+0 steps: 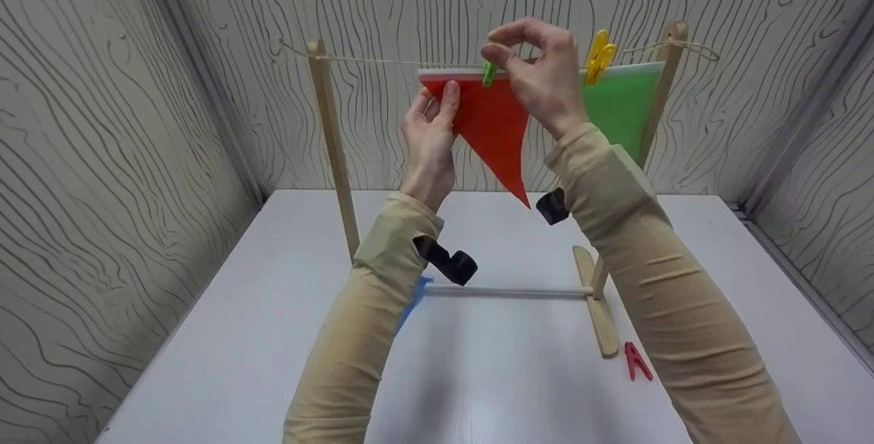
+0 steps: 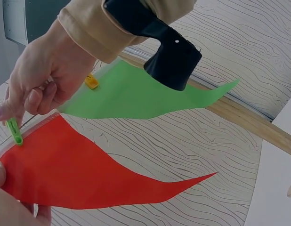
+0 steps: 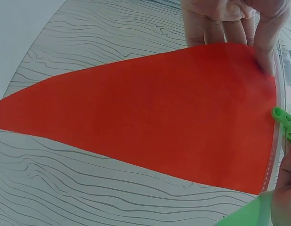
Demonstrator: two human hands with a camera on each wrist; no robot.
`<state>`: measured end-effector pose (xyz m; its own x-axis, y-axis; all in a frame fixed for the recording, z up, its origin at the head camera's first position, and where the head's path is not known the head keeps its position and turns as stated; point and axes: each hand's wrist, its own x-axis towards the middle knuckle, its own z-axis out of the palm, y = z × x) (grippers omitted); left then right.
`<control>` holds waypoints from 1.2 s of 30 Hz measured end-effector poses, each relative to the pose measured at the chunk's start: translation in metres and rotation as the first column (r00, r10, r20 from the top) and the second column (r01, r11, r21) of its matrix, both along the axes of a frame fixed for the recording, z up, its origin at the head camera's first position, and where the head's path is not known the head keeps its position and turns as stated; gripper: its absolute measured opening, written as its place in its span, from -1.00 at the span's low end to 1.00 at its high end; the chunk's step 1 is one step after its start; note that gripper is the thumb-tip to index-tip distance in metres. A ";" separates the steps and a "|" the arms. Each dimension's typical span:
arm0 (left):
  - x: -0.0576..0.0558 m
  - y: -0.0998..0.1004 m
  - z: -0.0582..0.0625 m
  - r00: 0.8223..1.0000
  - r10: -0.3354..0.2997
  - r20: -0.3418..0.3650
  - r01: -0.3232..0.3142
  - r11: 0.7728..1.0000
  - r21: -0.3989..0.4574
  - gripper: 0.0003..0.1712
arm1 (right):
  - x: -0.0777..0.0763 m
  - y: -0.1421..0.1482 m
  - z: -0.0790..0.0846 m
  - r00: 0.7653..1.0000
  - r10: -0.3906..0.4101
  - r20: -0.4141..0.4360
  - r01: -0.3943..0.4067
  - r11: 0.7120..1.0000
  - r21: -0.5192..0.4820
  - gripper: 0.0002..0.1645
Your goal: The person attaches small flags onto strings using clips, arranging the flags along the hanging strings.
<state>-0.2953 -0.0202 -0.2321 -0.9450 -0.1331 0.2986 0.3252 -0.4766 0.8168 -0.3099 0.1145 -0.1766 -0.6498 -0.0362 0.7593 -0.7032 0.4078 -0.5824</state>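
Note:
My left hand [image 1: 430, 140] pinches a red triangular pennant [image 1: 495, 119] near its upper left corner, thumb in front and fingers behind. The pennant's white top band lies along a string [image 1: 382, 61], and its tip hangs down. A green clothespin [image 1: 489, 74] sits on that band near the middle. My right hand [image 1: 546, 72] pinches the clothespin's upper end between thumb and forefinger, shown also in the left wrist view [image 2: 46, 75]. Just right of this hand, a yellow clothespin [image 1: 599, 58] holds a green pennant [image 1: 625, 106] on the string.
Two wooden posts, left [image 1: 332, 143] and right [image 1: 661, 89], carry the string. A white rod [image 1: 512, 291] runs low to a wooden foot [image 1: 602, 324]. On the white table [image 1: 225, 348] lie a red clothespin [image 1: 636, 362] and a blue piece [image 1: 412, 306] partly behind my left forearm.

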 end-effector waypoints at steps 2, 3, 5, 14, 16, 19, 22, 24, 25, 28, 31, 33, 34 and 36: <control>0.000 0.000 0.001 1.000 0.000 0.003 0.000 1.000 0.000 -0.58 | 0.000 0.001 0.000 1.000 0.004 0.016 -0.005 1.000 0.010 -0.67; 0.000 0.000 0.001 1.000 -0.001 0.002 0.001 1.000 0.001 -0.58 | 0.000 0.001 0.000 1.000 0.006 0.021 -0.006 1.000 0.016 -0.66; 0.000 0.001 0.002 1.000 0.000 0.004 0.000 1.000 0.002 -0.57 | 0.001 0.002 0.000 0.999 0.009 0.031 -0.010 1.000 0.026 -0.65; 0.000 0.003 0.003 1.000 0.012 0.022 -0.012 1.000 0.005 -0.57 | 0.003 0.003 -0.001 0.997 0.011 0.074 -0.015 0.998 0.056 -0.60; 0.000 0.003 0.002 1.000 0.013 0.021 -0.013 1.000 0.004 -0.56 | 0.004 0.003 0.000 0.996 0.013 0.084 -0.018 0.998 0.054 -0.58; 0.001 0.003 0.002 1.000 0.008 0.010 -0.008 1.000 0.009 -0.56 | 0.005 0.003 0.002 0.995 0.016 0.100 -0.022 0.998 0.052 -0.56; 0.001 0.003 0.003 1.000 0.002 0.000 -0.002 1.000 0.019 -0.57 | 0.006 0.002 0.003 0.994 0.019 0.107 -0.024 0.999 0.046 -0.55; 0.001 0.002 0.003 1.000 0.005 0.004 -0.005 1.000 0.023 -0.57 | 0.006 0.002 0.002 0.994 0.025 0.105 -0.029 0.999 0.044 -0.55; 0.001 0.002 0.002 1.000 0.007 0.006 -0.007 1.000 0.025 -0.57 | 0.005 0.002 0.002 0.994 0.027 0.105 -0.031 0.999 0.043 -0.55; 0.001 0.002 0.001 1.000 0.011 0.010 -0.011 1.000 0.024 -0.59 | 0.004 0.003 0.000 0.994 0.029 0.101 -0.033 0.998 0.044 -0.53; 0.000 0.002 0.000 1.000 0.011 0.013 -0.011 1.000 0.022 -0.60 | 0.003 0.003 -0.002 0.994 0.030 0.103 -0.034 0.998 0.044 -0.52; 0.000 0.002 -0.001 1.000 0.011 0.016 -0.011 1.000 0.022 -0.60 | 0.003 0.004 -0.003 0.994 0.032 0.104 -0.036 0.998 0.042 -0.51; 0.000 0.001 -0.001 1.000 0.011 0.017 -0.011 1.000 0.024 -0.59 | 0.003 0.004 -0.003 0.994 0.031 0.103 -0.035 0.999 0.041 -0.50; -0.001 0.001 -0.001 1.000 0.011 0.020 -0.012 0.999 0.030 -0.58 | 0.002 0.004 -0.004 0.994 0.031 0.100 -0.035 0.999 0.037 -0.51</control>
<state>-0.2961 -0.0196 -0.2332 -0.9493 -0.1526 0.2750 0.3142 -0.4977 0.8084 -0.3078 0.1187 -0.1802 -0.7201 -0.0871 0.6884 -0.6559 0.4090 -0.6344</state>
